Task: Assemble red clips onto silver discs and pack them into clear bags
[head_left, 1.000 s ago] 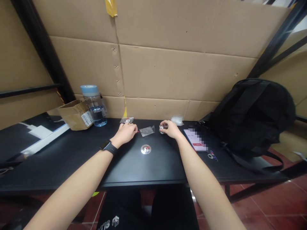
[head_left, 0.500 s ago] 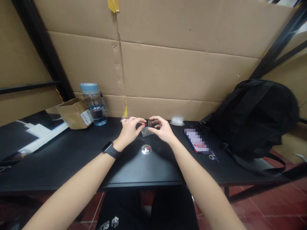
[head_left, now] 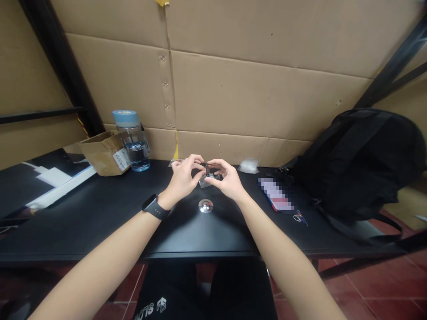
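Note:
My right hand [head_left: 228, 180] grips a small, round, shiny dark disc [head_left: 207, 169] on edge between thumb and fingers. Just left of it, my left hand [head_left: 186, 175] has its thumb and fingertips bent together close to the disc; what they pinch, if anything, is too small to make out. A small clear plastic bag [head_left: 203, 182] lies under the fingertips, partly hidden by them. Nearer to me on the black table rests a round silver metal piece [head_left: 206, 206] with a raised centre and a red reflection.
A water bottle [head_left: 135, 144] and an open cardboard box [head_left: 103, 155] stand at the left, beside white chargers [head_left: 55, 178]. Behind my right hand lies a clear plastic packet [head_left: 248, 166]. A phone [head_left: 275, 194], a keyring [head_left: 298, 218] and a black backpack [head_left: 363, 164] are at the right.
My left fingertips have come closer to the disc in my right hand. The red bit seen at the left fingertips is now hidden. The view has shifted slightly.

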`<state>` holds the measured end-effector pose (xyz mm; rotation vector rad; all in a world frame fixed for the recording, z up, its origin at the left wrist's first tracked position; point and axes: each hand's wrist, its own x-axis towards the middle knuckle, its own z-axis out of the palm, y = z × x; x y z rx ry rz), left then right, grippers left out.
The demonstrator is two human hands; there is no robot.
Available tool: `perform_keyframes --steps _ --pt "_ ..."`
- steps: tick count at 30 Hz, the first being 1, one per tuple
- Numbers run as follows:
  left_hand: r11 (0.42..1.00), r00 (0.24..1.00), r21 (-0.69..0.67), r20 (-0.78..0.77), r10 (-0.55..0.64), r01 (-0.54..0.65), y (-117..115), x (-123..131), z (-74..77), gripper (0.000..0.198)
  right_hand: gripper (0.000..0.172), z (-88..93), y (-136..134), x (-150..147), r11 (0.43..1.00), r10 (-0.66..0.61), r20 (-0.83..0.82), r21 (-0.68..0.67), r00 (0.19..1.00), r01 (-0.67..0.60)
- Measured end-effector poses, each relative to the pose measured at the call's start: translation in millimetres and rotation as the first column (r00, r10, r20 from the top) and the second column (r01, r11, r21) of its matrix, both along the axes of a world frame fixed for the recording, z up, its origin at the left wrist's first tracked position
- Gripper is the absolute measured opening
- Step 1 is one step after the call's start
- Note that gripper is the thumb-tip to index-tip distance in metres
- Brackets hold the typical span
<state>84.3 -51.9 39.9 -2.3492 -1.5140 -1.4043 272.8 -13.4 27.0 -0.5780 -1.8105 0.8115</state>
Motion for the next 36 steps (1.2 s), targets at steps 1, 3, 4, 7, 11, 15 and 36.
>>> perform_keyframes --steps 1,3,4,7,11,15,36 --pt "1.000 1.000 0.003 -0.014 -0.002 0.003 -0.5 0.2 0.1 0.028 0.049 0.7 -0.8 0.0 1.000 0.002 -0.005 -0.002 1.000 -0.002" --pt "1.000 0.999 0.015 -0.044 -0.007 0.007 -1.1 0.5 0.2 0.028 0.050 2.5 -2.6 0.0 1.000 0.004 -0.007 -0.003 1.000 -0.004" --pt "1.000 0.998 0.021 -0.058 -0.006 0.007 -1.3 0.7 0.2 0.029 0.050 3.4 -3.5 0.1 1.000 0.007 -0.003 -0.003 1.000 -0.007" --pt "1.000 0.996 0.020 -0.086 0.012 -0.010 -1.6 0.9 0.2 0.028 0.051 5.2 -5.1 0.5 1.000 0.021 0.007 -0.006 1.000 -0.021" --pt "1.000 0.995 0.003 -0.091 0.031 -0.031 -2.3 0.9 0.6 0.026 0.053 3.4 -3.3 1.0 0.997 0.056 -0.012 -0.053 0.998 -0.057" --pt "0.999 0.993 0.039 -0.115 0.034 -0.029 -2.5 0.9 0.9 0.024 0.057 -2.0 0.3 0.4 0.982 0.116 -0.095 -0.139 0.989 -0.129" --pt "0.985 0.972 0.141 -0.199 0.128 -0.101 -6.3 2.2 1.3 0.011 0.064 -4.5 4.2 4.0 0.938 0.197 -0.141 -0.261 0.970 -0.228"
